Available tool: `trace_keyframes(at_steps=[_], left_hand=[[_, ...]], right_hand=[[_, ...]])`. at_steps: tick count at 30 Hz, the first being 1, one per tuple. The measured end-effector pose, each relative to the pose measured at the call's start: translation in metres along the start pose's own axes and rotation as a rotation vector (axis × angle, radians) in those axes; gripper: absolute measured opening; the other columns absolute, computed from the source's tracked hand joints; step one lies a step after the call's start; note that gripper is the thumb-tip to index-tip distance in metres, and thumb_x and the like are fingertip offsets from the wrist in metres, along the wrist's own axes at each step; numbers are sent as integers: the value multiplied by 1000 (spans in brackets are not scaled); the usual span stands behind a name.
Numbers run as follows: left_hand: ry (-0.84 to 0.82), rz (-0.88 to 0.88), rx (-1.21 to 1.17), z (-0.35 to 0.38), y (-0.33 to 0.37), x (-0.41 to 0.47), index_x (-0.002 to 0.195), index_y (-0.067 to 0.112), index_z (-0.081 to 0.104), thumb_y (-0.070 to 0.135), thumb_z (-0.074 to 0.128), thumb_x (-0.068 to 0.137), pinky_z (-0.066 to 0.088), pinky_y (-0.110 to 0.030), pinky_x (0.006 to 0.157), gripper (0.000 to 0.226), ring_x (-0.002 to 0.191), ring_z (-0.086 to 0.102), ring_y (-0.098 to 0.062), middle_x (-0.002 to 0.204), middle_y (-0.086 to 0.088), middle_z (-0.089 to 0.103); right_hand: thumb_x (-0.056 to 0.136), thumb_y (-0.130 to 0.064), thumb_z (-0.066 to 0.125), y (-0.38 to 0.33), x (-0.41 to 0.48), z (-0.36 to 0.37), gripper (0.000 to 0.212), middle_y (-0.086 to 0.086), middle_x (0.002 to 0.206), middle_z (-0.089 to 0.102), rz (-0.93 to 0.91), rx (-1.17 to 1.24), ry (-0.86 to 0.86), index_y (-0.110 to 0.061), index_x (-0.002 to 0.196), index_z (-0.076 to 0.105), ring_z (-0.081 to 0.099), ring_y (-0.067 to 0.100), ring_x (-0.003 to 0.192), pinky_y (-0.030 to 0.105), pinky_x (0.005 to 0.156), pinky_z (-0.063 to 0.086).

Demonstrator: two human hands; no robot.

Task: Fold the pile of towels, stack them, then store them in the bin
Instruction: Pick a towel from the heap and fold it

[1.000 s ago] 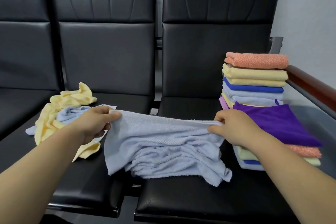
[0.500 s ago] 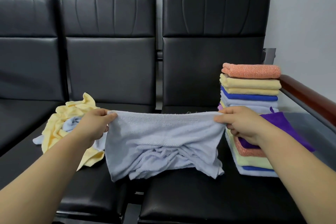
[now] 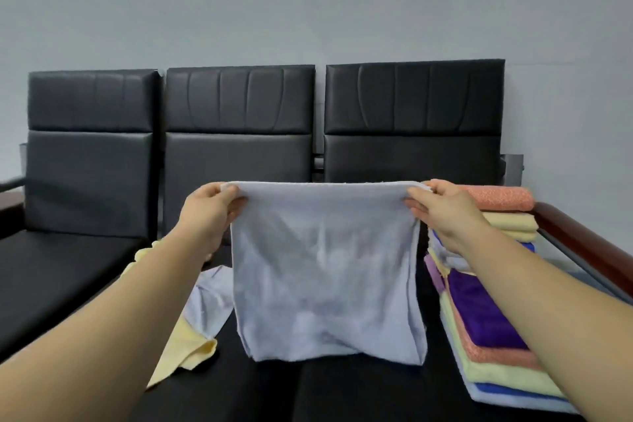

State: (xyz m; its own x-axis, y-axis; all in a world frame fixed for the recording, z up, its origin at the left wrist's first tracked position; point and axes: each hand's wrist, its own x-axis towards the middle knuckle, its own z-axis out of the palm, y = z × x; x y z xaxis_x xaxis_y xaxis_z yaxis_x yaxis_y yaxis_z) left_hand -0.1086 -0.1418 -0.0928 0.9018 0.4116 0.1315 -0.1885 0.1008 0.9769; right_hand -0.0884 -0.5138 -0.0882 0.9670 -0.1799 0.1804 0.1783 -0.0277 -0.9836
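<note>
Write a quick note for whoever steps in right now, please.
Left hand and right hand each pinch a top corner of the light blue towel, which hangs spread over the black bench seat.
Done: a stack of folded towels at the right.
Left: fold this one, then the yellow towel and crumpled blue towel at the left, stack, store.
No bin in view.

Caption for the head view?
Left hand and right hand pinch the top corners of a pale blue terry towel above black padded seats beside a multicoloured stack of folded towels.
</note>
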Motion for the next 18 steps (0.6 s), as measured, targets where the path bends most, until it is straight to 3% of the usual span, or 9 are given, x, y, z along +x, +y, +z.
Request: trace_keyframes(at_steps=[4, 6, 9, 11, 15, 18], left_hand=[[12, 192, -83, 5, 38, 0, 97, 10, 67, 11, 58, 102, 57, -33, 94, 10, 102, 73, -24, 102, -13, 73], [15, 242, -61, 2, 41, -6, 97, 11, 68, 13, 59, 102, 57, -33, 89, 10, 96, 72, -23, 97, -9, 72], [66, 262, 185, -10, 29, -24, 91, 17, 69, 23, 60, 99, 47, -29, 65, 13, 75, 57, -16, 81, 1, 64], [67, 218, 373, -22, 8, -36, 91, 16, 67, 28, 58, 98, 39, -29, 61, 17, 70, 48, -16, 79, 0, 58], [-50, 44, 466, -48, -50, -54, 85, 16, 65, 30, 57, 96, 55, -45, 80, 20, 82, 59, -23, 83, -6, 61], [-45, 0, 622, -56, -91, -68, 85, 12, 63, 30, 57, 97, 48, -39, 76, 23, 82, 57, -21, 80, -4, 62]], right_hand=[[99, -17, 70, -38, -8, -2, 3, 7, 106, 76, -150, 7, 63, -19, 98, 69, 75, 15, 101, 31, 94, 59], [99, -21, 70, -44, -19, -5, 0, 2, 98, 77, -202, -65, 94, -21, 100, 70, 75, 13, 94, 30, 89, 60], [101, -32, 65, -28, -38, -14, 10, -5, 86, 69, -227, -278, 78, -24, 100, 69, 62, 12, 78, 30, 72, 52], [102, -33, 64, -7, -52, -18, 11, -7, 93, 66, -229, -370, 38, -24, 96, 67, 57, 11, 85, 32, 78, 49], [102, -29, 61, 55, -81, -19, 14, 2, 81, 66, -83, -506, -46, -21, 93, 68, 59, 20, 79, 36, 70, 47], [98, -31, 63, 106, -99, -20, 16, 3, 89, 71, 151, -662, -180, -18, 93, 69, 65, 23, 84, 40, 76, 53]])
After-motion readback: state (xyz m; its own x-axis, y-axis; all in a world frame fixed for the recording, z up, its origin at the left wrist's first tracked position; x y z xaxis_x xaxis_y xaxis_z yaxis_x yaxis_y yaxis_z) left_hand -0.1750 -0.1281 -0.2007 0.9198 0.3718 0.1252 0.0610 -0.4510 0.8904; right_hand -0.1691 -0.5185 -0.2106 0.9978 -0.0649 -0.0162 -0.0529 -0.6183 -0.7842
